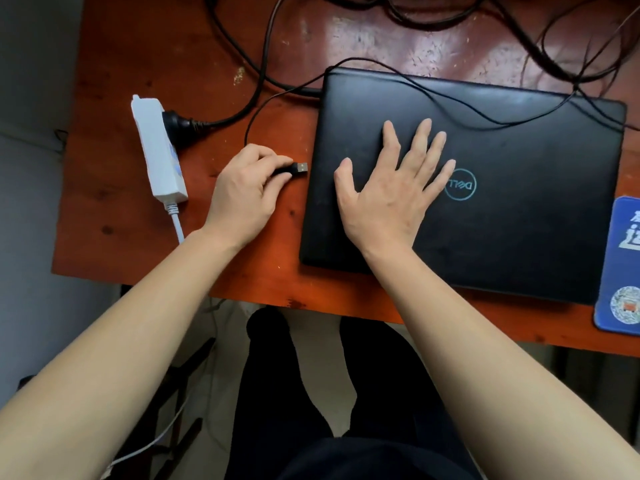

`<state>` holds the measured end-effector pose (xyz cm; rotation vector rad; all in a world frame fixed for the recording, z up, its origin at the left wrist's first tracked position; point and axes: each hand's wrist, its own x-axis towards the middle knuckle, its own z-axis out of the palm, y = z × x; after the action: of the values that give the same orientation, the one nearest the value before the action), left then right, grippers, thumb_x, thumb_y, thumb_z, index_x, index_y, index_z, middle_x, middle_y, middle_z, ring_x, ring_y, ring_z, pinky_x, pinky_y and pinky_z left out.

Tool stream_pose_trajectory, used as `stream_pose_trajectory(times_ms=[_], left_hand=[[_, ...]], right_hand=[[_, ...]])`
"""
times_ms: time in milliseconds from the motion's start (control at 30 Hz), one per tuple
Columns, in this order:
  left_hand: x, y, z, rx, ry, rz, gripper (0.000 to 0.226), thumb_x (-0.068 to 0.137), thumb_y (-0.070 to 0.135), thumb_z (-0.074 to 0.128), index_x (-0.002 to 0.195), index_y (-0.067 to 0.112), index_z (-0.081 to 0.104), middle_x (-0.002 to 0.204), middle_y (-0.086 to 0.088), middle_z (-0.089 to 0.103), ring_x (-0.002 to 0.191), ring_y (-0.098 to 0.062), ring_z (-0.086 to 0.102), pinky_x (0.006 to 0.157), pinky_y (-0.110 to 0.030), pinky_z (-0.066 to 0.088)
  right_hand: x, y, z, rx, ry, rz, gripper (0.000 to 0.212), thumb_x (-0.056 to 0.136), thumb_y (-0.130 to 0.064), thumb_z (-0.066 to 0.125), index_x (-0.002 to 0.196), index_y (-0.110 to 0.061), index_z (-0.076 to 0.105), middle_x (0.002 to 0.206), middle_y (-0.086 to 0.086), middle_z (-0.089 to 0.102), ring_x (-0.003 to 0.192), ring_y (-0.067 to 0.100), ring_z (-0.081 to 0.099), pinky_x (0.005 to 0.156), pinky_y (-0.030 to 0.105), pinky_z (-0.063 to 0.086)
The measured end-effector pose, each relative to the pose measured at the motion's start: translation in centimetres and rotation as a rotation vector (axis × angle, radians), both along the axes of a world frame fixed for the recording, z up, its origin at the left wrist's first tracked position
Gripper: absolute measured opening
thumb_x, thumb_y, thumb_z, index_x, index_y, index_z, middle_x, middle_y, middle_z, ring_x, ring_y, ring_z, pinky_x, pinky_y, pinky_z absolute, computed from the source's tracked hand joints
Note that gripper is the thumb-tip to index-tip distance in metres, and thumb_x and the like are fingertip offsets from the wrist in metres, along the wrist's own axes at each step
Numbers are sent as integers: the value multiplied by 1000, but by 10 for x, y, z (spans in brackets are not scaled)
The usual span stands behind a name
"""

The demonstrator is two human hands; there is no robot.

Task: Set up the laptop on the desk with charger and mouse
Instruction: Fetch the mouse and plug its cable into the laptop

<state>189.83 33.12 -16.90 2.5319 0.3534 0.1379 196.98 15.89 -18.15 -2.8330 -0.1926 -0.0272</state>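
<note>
laptop [519, 188] closed, stiff, heavyish; right hand [391, 192] flat on lid, fingers spread. left hand [242, 192] pinches light usb plug [299, 168] by its housing, near laptop's side.

- 1 laptop [519, 209]
- 1 USB plug [299, 168]
- 1 white power strip [157, 150], with 1 black mains plug [176, 124] in it
- 1 blue pad [621, 265], partly out of frame
- 2 hands: left hand [242, 195], right hand [391, 188]
- 1 desk [138, 237]
- black cables [214, 123]: several, tangled, exact count unclear
</note>
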Motion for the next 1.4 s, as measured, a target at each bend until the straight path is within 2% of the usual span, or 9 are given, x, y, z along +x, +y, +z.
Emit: stream_pose_trajectory(times_ms=[200, 367, 600, 767, 900, 1100, 1233, 1400], left_hand=[[11, 7, -18, 3, -125, 62, 23, 96, 27, 62, 114, 16, 72, 106, -4, 64, 84, -20, 62, 70, -31, 50], [9, 10, -24, -36, -207, 58, 22, 95, 24, 62, 112, 16, 72, 107, -4, 66, 96, -21, 63, 74, -36, 52], [7, 8, -22, 30, -205, -43, 18, 94, 22, 62, 108, 15, 71, 102, -3, 65, 85, -22, 59, 54, -30, 42], [6, 11, -23, 27, -216, -80, 17, 96, 19, 58, 107, 13, 70, 102, -4, 65, 85, -23, 58, 51, -33, 45], [8, 12, -22, 31, -210, -81, 15, 95, 14, 59, 104, 13, 71, 101, -5, 65, 85, -24, 58, 48, -31, 41], [10, 10, -23, 34, -201, -106, 14, 94, 11, 58, 102, 11, 70, 101, -5, 65, 85, -25, 57, 52, -27, 34], [14, 10, -22, 74, -241, -145, 17, 97, 7, 52, 99, 7, 69, 99, -10, 64, 82, -29, 54, 64, -35, 44], [17, 13, -23, 76, -203, -193, 15, 96, 6, 53, 100, 6, 68, 99, -12, 63, 83, -31, 53, 70, -39, 41]], right_hand=[[0, 1, -3, -40, -44, -32, 71, 89, -58, 44, 149, -20, 41, 163, 20, 21, 153, 39, 11, 121, 59, 9], [-2, 7, 0, -40, -47, -44, 69, 90, -55, 46, 149, -20, 41, 163, 19, 22, 153, 37, 12, 122, 56, 7], [-3, 7, 2, -13, -40, -69, 67, 90, -54, 46, 149, -22, 41, 164, 13, 23, 153, 33, 13, 123, 52, 6], [-3, 10, 4, -14, -46, -74, 67, 90, -54, 46, 148, -21, 42, 162, 13, 26, 152, 32, 16, 122, 51, 9], [-4, 12, 5, -19, -44, -75, 68, 89, -55, 44, 148, -20, 43, 162, 13, 27, 152, 32, 17, 122, 51, 11], [-3, 12, 7, -26, -41, -74, 69, 89, -55, 43, 148, -19, 43, 162, 13, 27, 152, 32, 17, 122, 51, 11], [-3, 12, 7, -30, -37, -72, 69, 89, -54, 44, 148, -19, 43, 162, 13, 27, 152, 32, 17, 122, 51, 11], [-2, 12, 7, -26, -30, -67, 69, 89, -55, 44, 148, -19, 43, 161, 13, 27, 152, 33, 17, 121, 53, 12]])
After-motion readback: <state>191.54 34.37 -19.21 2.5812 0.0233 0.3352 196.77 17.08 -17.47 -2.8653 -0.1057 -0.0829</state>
